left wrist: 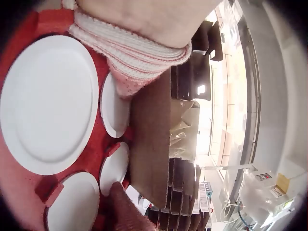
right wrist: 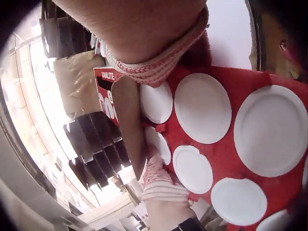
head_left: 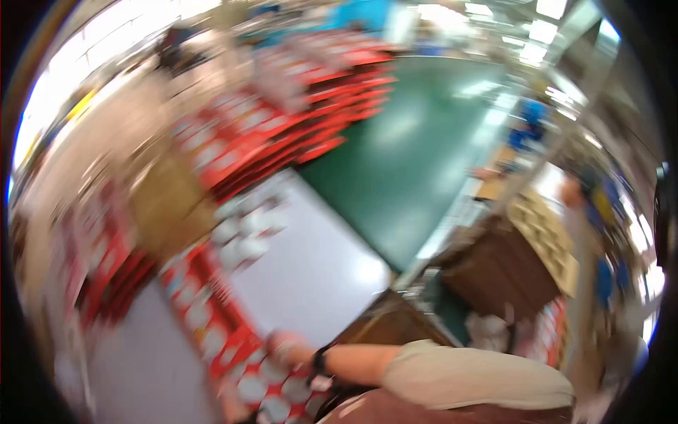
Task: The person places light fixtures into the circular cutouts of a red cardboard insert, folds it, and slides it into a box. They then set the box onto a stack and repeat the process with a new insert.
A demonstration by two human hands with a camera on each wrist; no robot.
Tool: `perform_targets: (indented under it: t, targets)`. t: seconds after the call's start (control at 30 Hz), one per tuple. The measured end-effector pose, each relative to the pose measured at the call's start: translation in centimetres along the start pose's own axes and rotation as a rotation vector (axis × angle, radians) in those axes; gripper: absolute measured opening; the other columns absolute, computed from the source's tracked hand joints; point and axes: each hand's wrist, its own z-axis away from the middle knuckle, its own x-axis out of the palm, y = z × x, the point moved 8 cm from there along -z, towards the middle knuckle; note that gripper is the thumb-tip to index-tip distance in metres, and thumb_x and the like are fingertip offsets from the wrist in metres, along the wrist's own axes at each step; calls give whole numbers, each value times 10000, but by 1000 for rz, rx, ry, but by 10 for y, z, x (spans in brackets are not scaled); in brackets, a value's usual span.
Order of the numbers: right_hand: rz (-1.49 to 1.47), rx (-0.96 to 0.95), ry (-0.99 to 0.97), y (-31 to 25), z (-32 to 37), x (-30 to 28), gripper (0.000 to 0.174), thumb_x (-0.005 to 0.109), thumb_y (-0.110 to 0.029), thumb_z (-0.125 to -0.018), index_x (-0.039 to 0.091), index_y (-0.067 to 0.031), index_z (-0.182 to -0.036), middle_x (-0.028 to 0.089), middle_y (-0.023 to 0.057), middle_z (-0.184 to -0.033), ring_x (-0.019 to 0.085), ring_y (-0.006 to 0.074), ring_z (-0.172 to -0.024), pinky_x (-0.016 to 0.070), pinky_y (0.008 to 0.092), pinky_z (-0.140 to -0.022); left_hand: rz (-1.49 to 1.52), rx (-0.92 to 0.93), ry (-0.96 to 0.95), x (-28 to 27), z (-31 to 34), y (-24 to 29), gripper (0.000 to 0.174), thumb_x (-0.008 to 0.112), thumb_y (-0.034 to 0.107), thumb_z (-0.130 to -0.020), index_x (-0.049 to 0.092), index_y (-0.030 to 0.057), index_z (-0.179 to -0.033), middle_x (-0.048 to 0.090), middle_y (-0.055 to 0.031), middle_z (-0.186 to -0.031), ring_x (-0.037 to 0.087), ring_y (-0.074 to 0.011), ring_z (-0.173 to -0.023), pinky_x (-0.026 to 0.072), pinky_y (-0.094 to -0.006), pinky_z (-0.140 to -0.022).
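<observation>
Meeting at the near end of a long red printed cardboard tray (head_left: pixel 236 326), the right hand (head_left: pixel 288 346) and left hand (head_left: pixel 234 403) sit low in the head view. Round white discs (head_left: pixel 253 389) fill the tray, which lies next to a smooth white tabletop (head_left: pixel 311 268). Loose white rounded pieces (head_left: pixel 244 247) cluster on that top, probably kept within reach. Flat red printed cardboard stacks (head_left: pixel 282 116) rise in tiers beyond. Blur smears this view, so edges here may mislead.

Left wrist view: a ribbed white-and-pink knitted cuff (left wrist: pixel 134 50) circles the wrist. Left fingers pass out of sight by a stiff brown cardboard flap (left wrist: pixel 149 149); cannot tell whether they pinch or lie spread. A right fingertip lies at a disc near the tray's edge. Discs look matte, rimmed, of unequal size, seated in the red card, presumably so it keeps them spaced.

Right wrist view: the flap runs along the tray's edge between the hands, both apparently there to steady it. A black wristband (right wrist: pixel 190 224) shows on the left wrist. Right fingers are hidden; their grip cannot be told either.
</observation>
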Motion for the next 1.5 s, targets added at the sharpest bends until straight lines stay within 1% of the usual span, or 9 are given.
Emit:
perform_targets:
  t: [0.13,0.33,0.47,0.6,0.67,0.97,1.0,1.3,1.5]
  targets:
    - [-351,154,283,10,25,-34,338,513,-321,-791,610,-35,-943,621,176,-947,598,334,-890,475,422,-764,57,112,-453,199,-40,43,337,421,208,-867,515,4,-1120,581,-117,-1057,569,-241,-916,465,-355,-793]
    - [-406,77,252,11,16,-13,368,505,-323,-785,567,-44,-1017,604,159,-1006,570,331,-951,447,414,-814,8,63,-485,205,-34,11,349,456,206,-852,502,5,-1134,574,-131,-1054,567,-248,-910,470,-353,-790]
    - [-197,-69,315,-5,42,-26,309,478,-259,-779,620,-12,-900,617,202,-914,599,337,-877,461,412,-771,-50,-2,-288,117,-38,-22,362,479,205,-842,494,6,-1143,569,-141,-1052,566,-252,-907,473,-353,-788]
    - [25,-90,211,-13,24,-21,311,482,-282,-802,642,-39,-913,633,171,-886,631,290,-759,488,401,-698,-703,100,553,-99,32,-36,394,513,275,-824,543,-12,-1093,600,-159,-1013,564,-277,-926,447,-367,-826]
    - [-321,142,178,7,20,-23,420,528,-447,-761,640,-94,-957,644,140,-882,629,273,-827,476,375,-744,-328,-382,457,-92,20,-44,506,577,424,-739,575,50,-1080,605,-164,-1042,572,-262,-953,418,-380,-832]
    - [-178,187,251,12,11,-14,460,511,-462,-782,593,-67,-1004,605,168,-1005,559,337,-958,432,372,-829,-134,-701,297,-87,28,-140,506,605,394,-759,561,36,-1113,617,-136,-1016,573,-236,-893,431,-342,-778]
    - [-176,180,257,7,9,-18,460,511,-462,-782,593,-67,-1004,605,168,-1005,559,337,-958,432,372,-829,-310,-355,481,-90,34,-76,497,596,373,-776,553,10,-1112,603,-151,-1024,561,-231,-894,430,-330,-783]
    - [-129,88,-14,17,35,-1,583,511,-505,-772,551,-28,-1105,596,171,-1052,560,305,-1001,428,357,-850,-95,-557,-27,-58,117,-100,670,586,488,-772,473,-34,-1178,559,-133,-1092,521,-195,-988,404,-294,-854]
    - [-95,70,208,14,14,-16,527,502,-480,-790,561,-54,-1095,586,179,-1063,541,333,-1015,424,384,-854,-186,-539,261,-44,105,-96,619,547,520,-765,581,-50,-1003,608,-204,-961,575,-275,-924,424,-334,-816]
